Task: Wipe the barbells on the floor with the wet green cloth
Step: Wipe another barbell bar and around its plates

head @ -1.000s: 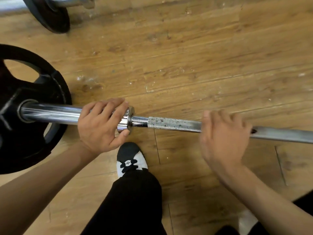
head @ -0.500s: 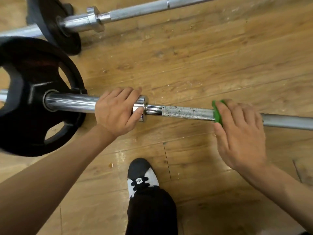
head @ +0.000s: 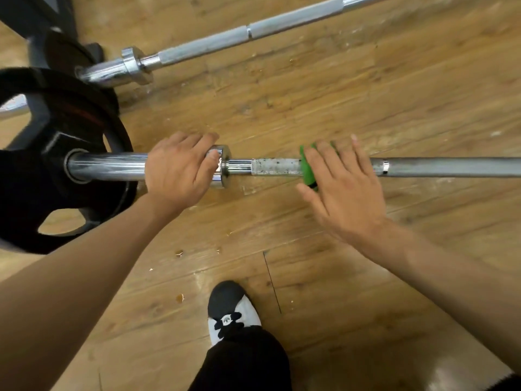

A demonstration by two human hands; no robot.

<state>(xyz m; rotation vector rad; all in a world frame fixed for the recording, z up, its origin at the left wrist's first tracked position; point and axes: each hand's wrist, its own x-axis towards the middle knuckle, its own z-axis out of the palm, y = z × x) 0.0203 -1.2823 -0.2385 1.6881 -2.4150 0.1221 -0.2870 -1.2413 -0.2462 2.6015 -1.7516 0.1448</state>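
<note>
The near barbell (head: 276, 166) lies across the wooden floor, its shaft speckled with dark spots between my hands. My left hand (head: 177, 170) grips the chrome sleeve right at its collar. The green cloth (head: 306, 165) is wrapped over the shaft; only its left edge shows. My right hand (head: 344, 187) lies on the cloth with fingers straight and spread, pressing it onto the bar, thumb stretched out toward me. A second barbell (head: 225, 43) lies farther off, running diagonally to the upper right.
A black weight plate (head: 42, 165) sits on the near bar's sleeve at the left. Behind it are a smaller dark plate (head: 70, 55) on the far bar and a dark frame (head: 33, 18). My shoe (head: 231, 314) stands below the bar.
My right hand has loosened from a curl round the bar to flat, spread fingers over the cloth. The camera pulled back, showing more of the far barbell. My left hand keeps its grip.
</note>
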